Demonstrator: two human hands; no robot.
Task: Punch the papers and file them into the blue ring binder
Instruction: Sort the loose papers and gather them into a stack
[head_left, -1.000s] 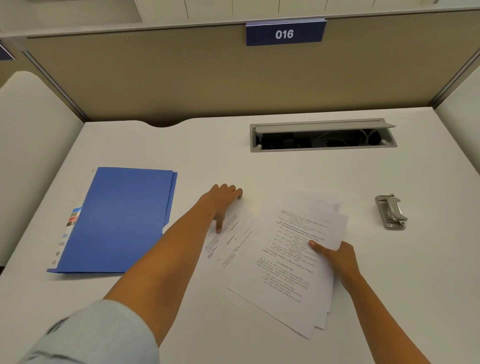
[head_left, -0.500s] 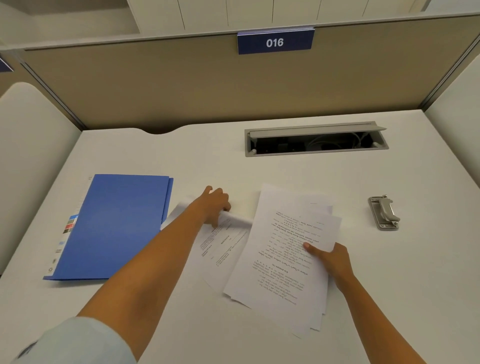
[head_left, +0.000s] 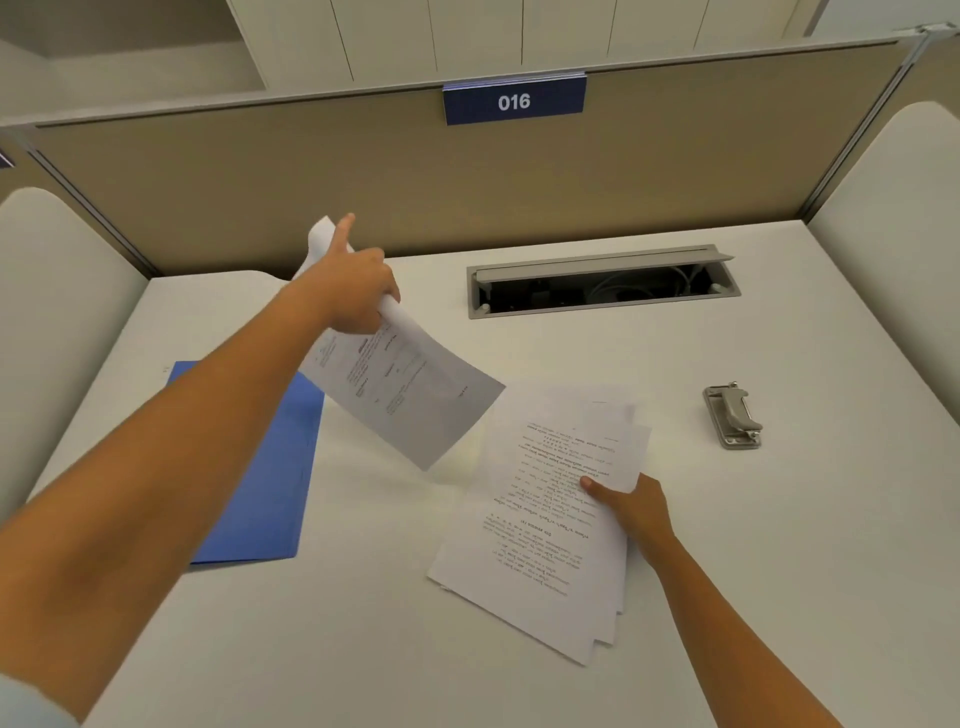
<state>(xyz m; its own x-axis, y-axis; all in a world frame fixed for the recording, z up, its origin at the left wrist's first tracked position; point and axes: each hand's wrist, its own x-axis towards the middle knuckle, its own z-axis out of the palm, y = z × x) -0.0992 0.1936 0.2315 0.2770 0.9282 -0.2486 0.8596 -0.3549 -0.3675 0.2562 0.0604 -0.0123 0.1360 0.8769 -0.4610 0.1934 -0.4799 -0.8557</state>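
My left hand grips one printed sheet by its top edge and holds it lifted above the desk, hanging down to the right. A stack of printed papers lies on the white desk, and my right hand holds its right edge with the thumb on top. The closed blue binder lies flat at the left, partly hidden by my left forearm. A small metal hole punch sits at the right, apart from both hands.
An open cable tray is recessed in the desk behind the papers. A beige partition with a "016" sign closes off the back. White side panels stand at the left and right.
My left hand pinched a sheet that lay left of the stack and lifted it up off the desk. My right hand stayed on the stack. The camera view shifted upward.
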